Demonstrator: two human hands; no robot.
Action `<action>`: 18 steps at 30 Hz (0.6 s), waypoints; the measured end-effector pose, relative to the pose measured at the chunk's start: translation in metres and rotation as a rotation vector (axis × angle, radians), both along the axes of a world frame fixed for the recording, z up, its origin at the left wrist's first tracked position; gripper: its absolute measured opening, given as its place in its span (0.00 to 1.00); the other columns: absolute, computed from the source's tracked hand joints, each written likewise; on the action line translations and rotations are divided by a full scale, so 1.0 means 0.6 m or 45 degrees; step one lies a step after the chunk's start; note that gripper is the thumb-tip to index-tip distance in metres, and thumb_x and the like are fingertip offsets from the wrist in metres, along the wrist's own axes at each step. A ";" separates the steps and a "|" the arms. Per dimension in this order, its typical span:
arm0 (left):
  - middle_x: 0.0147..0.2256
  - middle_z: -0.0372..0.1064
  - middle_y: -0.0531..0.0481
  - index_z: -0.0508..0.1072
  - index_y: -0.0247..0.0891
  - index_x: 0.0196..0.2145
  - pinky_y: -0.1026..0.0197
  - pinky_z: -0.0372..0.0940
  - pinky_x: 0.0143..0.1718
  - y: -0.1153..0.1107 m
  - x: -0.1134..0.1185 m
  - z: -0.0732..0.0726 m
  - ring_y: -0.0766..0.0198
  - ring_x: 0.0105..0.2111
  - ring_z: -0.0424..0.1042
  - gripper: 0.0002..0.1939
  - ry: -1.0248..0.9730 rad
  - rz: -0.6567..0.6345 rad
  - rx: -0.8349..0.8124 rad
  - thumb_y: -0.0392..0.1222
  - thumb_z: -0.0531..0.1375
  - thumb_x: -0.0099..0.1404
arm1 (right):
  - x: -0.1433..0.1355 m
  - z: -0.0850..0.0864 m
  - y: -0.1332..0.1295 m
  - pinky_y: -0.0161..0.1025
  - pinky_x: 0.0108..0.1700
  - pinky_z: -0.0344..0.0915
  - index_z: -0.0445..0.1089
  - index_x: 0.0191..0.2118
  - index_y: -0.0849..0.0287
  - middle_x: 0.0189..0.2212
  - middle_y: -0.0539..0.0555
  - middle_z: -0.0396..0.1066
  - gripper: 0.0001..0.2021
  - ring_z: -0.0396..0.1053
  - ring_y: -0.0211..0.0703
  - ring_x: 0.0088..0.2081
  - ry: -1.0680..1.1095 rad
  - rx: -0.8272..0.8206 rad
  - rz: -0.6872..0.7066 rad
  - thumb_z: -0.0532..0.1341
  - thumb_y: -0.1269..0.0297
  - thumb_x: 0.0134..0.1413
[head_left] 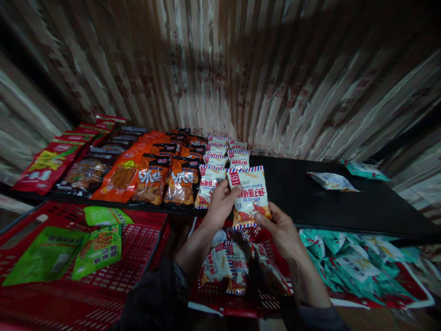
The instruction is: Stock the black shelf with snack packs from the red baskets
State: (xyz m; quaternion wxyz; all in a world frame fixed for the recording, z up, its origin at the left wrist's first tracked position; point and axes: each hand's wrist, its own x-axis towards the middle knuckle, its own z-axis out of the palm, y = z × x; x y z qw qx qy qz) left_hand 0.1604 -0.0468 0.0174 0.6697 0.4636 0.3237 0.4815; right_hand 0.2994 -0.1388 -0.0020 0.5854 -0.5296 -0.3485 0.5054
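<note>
A white snack bag (251, 195) with striped edges and red lettering is held upright between my two hands, at the front edge of the black shelf (285, 197). My left hand (222, 202) grips its left side, thumb on the front. The lower right corner is pinched by my right hand (274, 223). Just behind and to the left, matching white bags (210, 184) stand in two rows on the shelf. More of the same bags (217, 264) lie in the red basket (206, 305) below my hands.
Orange, black and red snack packs (120, 177) fill the shelf's left part. A white packet (332, 182) and a teal packet (367, 171) lie at right. Below are a red basket with green bags (99, 250) and another with teal bags (354, 266).
</note>
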 end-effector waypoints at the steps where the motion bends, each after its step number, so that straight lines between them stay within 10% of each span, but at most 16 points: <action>1: 0.34 0.76 0.49 0.72 0.37 0.35 0.60 0.67 0.38 0.001 0.000 -0.001 0.60 0.35 0.74 0.18 -0.005 0.003 0.002 0.52 0.67 0.54 | -0.001 0.000 0.000 0.41 0.41 0.73 0.74 0.46 0.54 0.41 0.53 0.79 0.23 0.76 0.48 0.40 0.000 0.005 0.008 0.74 0.55 0.42; 18: 0.40 0.76 0.46 0.74 0.37 0.40 0.55 0.67 0.46 0.001 -0.001 -0.005 0.57 0.43 0.74 0.18 -0.080 -0.063 -0.037 0.52 0.65 0.58 | -0.008 0.005 0.002 0.41 0.39 0.73 0.75 0.45 0.52 0.41 0.51 0.79 0.21 0.75 0.45 0.38 0.084 0.056 -0.037 0.73 0.53 0.43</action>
